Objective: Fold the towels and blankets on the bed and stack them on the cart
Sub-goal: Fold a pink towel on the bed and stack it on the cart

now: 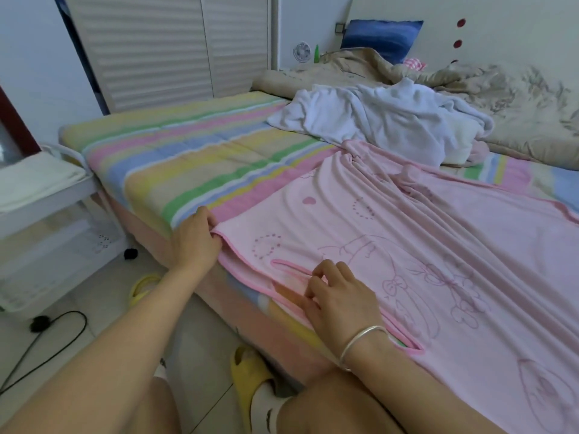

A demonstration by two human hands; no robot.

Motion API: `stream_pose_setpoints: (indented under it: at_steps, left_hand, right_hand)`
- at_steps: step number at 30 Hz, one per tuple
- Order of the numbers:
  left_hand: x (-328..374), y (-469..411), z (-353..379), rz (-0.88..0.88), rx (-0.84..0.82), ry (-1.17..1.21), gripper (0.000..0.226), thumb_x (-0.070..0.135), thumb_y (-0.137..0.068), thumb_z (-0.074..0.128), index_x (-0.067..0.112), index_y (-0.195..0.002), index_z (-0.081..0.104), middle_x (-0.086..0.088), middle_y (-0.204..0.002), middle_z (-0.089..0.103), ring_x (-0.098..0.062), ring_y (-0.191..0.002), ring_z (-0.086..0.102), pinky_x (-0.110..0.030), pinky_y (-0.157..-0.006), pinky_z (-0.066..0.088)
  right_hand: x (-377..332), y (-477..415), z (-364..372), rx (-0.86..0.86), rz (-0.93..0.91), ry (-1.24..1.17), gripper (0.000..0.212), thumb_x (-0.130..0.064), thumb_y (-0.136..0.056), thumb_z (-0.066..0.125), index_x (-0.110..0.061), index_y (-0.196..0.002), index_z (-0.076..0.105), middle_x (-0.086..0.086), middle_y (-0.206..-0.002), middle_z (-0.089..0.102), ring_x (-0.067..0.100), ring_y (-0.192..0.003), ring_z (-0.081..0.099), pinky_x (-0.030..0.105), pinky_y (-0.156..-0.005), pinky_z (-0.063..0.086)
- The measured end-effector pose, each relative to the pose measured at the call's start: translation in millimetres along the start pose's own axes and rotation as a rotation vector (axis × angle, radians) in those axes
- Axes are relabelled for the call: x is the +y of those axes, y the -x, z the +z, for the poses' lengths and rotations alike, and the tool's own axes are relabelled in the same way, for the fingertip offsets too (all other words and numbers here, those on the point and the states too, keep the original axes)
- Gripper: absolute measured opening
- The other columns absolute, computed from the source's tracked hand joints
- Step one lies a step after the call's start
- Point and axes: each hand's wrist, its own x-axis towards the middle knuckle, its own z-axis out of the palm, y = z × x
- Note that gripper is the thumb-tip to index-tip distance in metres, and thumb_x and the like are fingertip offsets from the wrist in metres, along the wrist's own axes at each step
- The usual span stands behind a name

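A pink blanket (438, 245) lies spread over the striped bed (188, 151), reaching from the centre of the frame out to 4 o'clock, with its far end bunched toward 1 o'clock. The left hand (195, 236), at 9 o'clock of the blanket, grips its near corner, fingers curled round the hem. The right hand (338, 296), with a silver bracelet (360, 339) on the wrist, rests at the blanket's 6 o'clock on a turned-over edge. Its fingers are bent and seem to pinch the hem, though the hold is partly hidden. A crumpled white towel (376, 120) touches the blanket at 12 o'clock. At the frame's 9 o'clock stands the cart (47, 197), with a folded pale towel (34, 177) on top.
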Motion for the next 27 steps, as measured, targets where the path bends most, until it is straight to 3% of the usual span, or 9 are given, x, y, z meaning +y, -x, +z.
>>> stream_pose_setpoints:
  at_steps: [4, 7, 9, 14, 18, 21, 23, 25, 27]
  left_hand:
    - [-20, -9, -20, -0.073, 0.09, 0.012, 0.015, 0.009, -0.081, 0.064, 0.019, -0.09, 0.057, 0.004, -0.084, 0.059, -0.023, -0.08, 0.055, -0.033, -0.066, 0.04]
    - [-45, -1, -23, -0.071, 0.022, -0.12, 0.014, 0.028, -0.081, 0.072, 0.024, -0.082, 0.058, 0.003, -0.083, 0.065, -0.028, -0.081, 0.061, -0.037, -0.068, 0.048]
    - [-53, 7, -19, -0.098, -0.021, -0.165, 0.019, 0.037, -0.082, 0.072, 0.028, -0.075, 0.057, 0.001, -0.083, 0.067, -0.029, -0.084, 0.063, -0.037, -0.068, 0.05]
    - [-51, 10, -9, -0.251, -0.087, -0.129, 0.019, 0.041, -0.086, 0.066, 0.026, -0.074, 0.063, -0.001, -0.085, 0.068, -0.03, -0.085, 0.062, -0.033, -0.066, 0.046]
    - [-51, 11, -1, -0.381, -0.186, 0.237, 0.019, 0.027, -0.091, 0.059, 0.02, -0.074, 0.062, -0.004, -0.072, 0.071, -0.027, -0.073, 0.069, -0.041, -0.077, 0.056]
    - [-49, 25, 7, -0.431, -0.216, 0.364, 0.011, 0.023, -0.095, 0.057, 0.016, -0.088, 0.059, -0.009, -0.082, 0.072, -0.025, -0.066, 0.07, -0.047, -0.078, 0.057]
    - [-38, 41, 11, -0.475, -0.2, 0.478, 0.012, 0.016, -0.099, 0.048, 0.008, -0.103, 0.056, -0.013, -0.09, 0.07, -0.024, -0.064, 0.066, -0.043, -0.072, 0.057]
    - [-19, 59, 12, -0.603, -0.173, 0.71, 0.022, 0.02, -0.104, 0.04, 0.005, -0.113, 0.053, -0.016, -0.095, 0.067, -0.026, -0.07, 0.064, -0.041, -0.068, 0.055]
    - [-4, 69, 10, -0.779, -0.173, 0.956, 0.035, 0.037, -0.104, 0.038, 0.008, -0.113, 0.055, -0.011, -0.097, 0.066, -0.026, -0.082, 0.064, -0.041, -0.073, 0.056]
  right_hand:
    - [-10, 7, -10, 0.054, -0.066, -0.138, 0.015, -0.027, -0.074, 0.075, -0.021, -0.074, 0.062, -0.005, -0.079, 0.056, 0.016, -0.058, 0.054, 0.025, -0.036, 0.037]
    - [-20, 13, -8, 0.005, -0.13, -0.133, 0.008, -0.032, -0.079, 0.064, -0.025, -0.074, 0.063, -0.008, -0.075, 0.056, 0.013, -0.054, 0.054, 0.02, -0.042, 0.025]
    - [-22, 17, -6, -0.052, -0.129, -0.105, 0.018, -0.038, -0.08, 0.05, -0.029, -0.076, 0.065, -0.012, -0.076, 0.057, 0.009, -0.056, 0.055, 0.018, -0.046, 0.022]
    - [-8, 25, -14, -0.089, -0.061, -0.197, 0.02, -0.041, -0.084, 0.049, -0.03, -0.087, 0.065, -0.013, -0.084, 0.057, 0.008, -0.059, 0.056, 0.02, -0.041, 0.036]
    - [21, 35, -31, -0.091, 0.102, -0.217, 0.02, -0.037, -0.086, 0.046, -0.032, -0.089, 0.064, -0.016, -0.084, 0.058, 0.008, -0.062, 0.056, 0.025, -0.048, 0.044]
    - [45, 45, -42, -0.26, 0.268, -0.191, 0.014, -0.038, -0.091, 0.05, -0.034, -0.093, 0.063, -0.019, -0.084, 0.055, 0.008, -0.073, 0.053, 0.025, -0.062, 0.039]
    - [48, 47, -46, -0.376, 0.29, -0.18, 0.017, -0.044, -0.093, 0.049, -0.033, -0.097, 0.062, -0.019, -0.086, 0.053, 0.008, -0.078, 0.05, 0.024, -0.066, 0.037]
    - [40, 42, -51, -0.46, 0.268, -0.141, 0.021, -0.049, -0.094, 0.044, -0.032, -0.097, 0.057, -0.017, -0.092, 0.056, 0.01, -0.082, 0.052, 0.026, -0.069, 0.04]
    - [30, 35, -55, -0.557, 0.287, -0.129, 0.027, -0.055, -0.094, 0.041, -0.031, -0.093, 0.052, -0.015, -0.092, 0.057, 0.012, -0.08, 0.052, 0.028, -0.068, 0.041]
